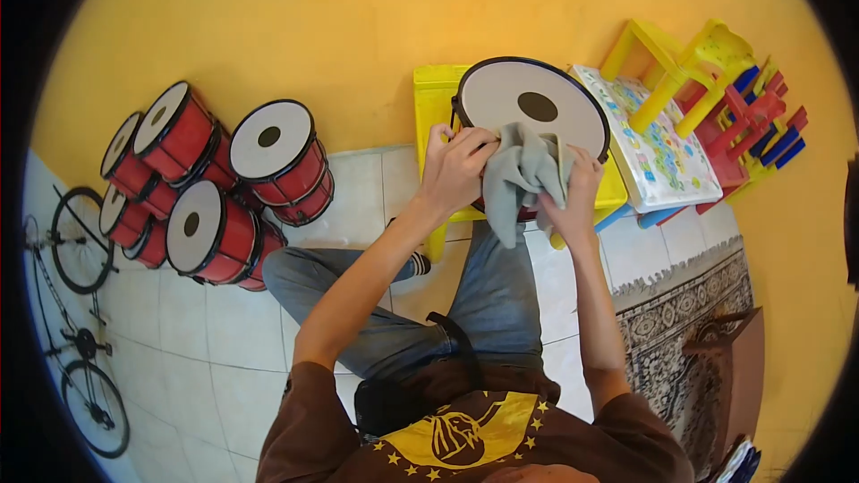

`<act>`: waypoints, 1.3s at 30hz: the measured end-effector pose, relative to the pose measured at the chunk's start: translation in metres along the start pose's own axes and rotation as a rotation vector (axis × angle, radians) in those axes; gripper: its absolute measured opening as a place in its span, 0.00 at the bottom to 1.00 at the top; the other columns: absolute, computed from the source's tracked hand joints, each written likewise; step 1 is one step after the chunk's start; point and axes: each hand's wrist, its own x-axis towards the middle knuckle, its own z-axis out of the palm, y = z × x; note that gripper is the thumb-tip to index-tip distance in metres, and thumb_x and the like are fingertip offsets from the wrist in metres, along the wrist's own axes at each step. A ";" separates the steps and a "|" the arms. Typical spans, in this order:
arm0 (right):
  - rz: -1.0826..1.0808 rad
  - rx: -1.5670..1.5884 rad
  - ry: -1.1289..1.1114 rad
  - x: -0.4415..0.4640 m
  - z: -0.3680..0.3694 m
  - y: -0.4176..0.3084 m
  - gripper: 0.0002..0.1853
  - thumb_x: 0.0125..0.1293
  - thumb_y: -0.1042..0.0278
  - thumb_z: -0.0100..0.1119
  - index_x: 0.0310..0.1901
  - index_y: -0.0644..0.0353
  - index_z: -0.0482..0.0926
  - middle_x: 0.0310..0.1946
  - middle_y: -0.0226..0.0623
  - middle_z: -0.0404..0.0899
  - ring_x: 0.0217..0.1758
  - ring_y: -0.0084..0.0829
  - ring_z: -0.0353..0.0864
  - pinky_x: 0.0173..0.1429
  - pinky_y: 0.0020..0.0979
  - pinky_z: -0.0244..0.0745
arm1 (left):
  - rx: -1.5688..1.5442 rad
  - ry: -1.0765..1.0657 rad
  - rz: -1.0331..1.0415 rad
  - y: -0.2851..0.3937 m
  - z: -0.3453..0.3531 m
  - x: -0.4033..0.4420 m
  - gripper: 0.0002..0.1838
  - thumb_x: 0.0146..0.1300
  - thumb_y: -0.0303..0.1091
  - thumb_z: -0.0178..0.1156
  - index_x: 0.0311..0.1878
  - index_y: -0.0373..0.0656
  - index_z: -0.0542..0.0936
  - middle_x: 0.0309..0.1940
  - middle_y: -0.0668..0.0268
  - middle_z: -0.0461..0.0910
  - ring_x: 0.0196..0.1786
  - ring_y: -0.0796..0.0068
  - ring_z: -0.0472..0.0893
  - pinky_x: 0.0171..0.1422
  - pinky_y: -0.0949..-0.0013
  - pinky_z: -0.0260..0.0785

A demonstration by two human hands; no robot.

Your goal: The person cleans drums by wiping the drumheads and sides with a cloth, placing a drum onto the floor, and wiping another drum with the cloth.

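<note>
A grey-green cloth [528, 170] hangs bunched between my two hands, over the near rim of a drum [501, 89]. This drum has a white head with a dark round patch at its middle and a black rim. It rests on a small yellow plastic table [436, 116]. My left hand [458, 161] is closed on the cloth's left side, close to the rim. On the other side my right hand [577, 188] grips the cloth's right edge. The cloth hides part of the drum's near side and some of my fingertips.
Several red drums [215, 224] are grouped on the tiled floor at the left, near a bicycle [85, 322]. A patterned children's table [658, 139] with an upturned yellow stool [676, 63] stands at the right. A fringed rug [680, 304] lies below it. The yellow wall [358, 27] is behind.
</note>
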 end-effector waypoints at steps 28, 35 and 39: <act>-0.078 -0.048 0.006 0.002 -0.001 0.004 0.29 0.35 0.69 0.69 0.47 0.62 0.80 0.48 0.44 0.79 0.58 0.48 0.74 0.72 0.52 0.54 | -0.185 -0.058 0.002 -0.010 0.000 -0.001 0.20 0.41 0.22 0.69 0.43 0.40 0.84 0.45 0.61 0.82 0.51 0.60 0.80 0.58 0.62 0.68; 0.021 -0.067 -0.038 -0.014 -0.022 0.049 0.30 0.38 0.70 0.65 0.51 0.61 0.79 0.52 0.46 0.77 0.59 0.49 0.72 0.72 0.50 0.53 | -0.293 -0.240 -0.078 -0.071 -0.023 0.017 0.22 0.48 0.40 0.77 0.45 0.42 0.85 0.50 0.61 0.81 0.58 0.58 0.79 0.71 0.55 0.66; 0.037 -0.050 -0.022 -0.013 -0.026 0.046 0.29 0.38 0.70 0.65 0.50 0.61 0.80 0.50 0.46 0.78 0.58 0.49 0.72 0.71 0.48 0.54 | -0.290 -0.136 -0.058 -0.063 -0.013 0.005 0.23 0.47 0.41 0.77 0.45 0.40 0.84 0.49 0.59 0.81 0.58 0.59 0.79 0.74 0.55 0.65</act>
